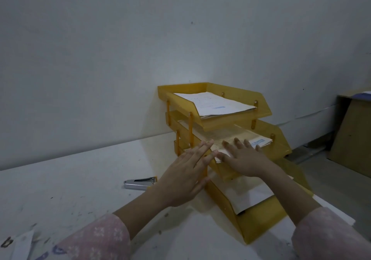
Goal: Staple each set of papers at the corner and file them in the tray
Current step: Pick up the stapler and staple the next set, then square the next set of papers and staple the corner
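I saw both hands flat, fingers straight, gripping nothing. Right hand [247,159] pressed on the paper set [259,141] in the middle tier of the yellow tray [261,97]. Left hand [186,173] was at that tier's left edge. Top-tier papers [212,103] and bottom-tier papers [256,196] lay filed. The stapler [140,182] lay left of the tray.

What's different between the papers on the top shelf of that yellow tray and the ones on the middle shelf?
The top-shelf papers lie untouched. The middle-shelf papers have the right hand flat on them and the left hand beside them. The top-shelf papers are in full view, while the middle-shelf papers are partly hidden under the upper shelf. Both are white stacks with a blue printed mark, in the same yellow tray.
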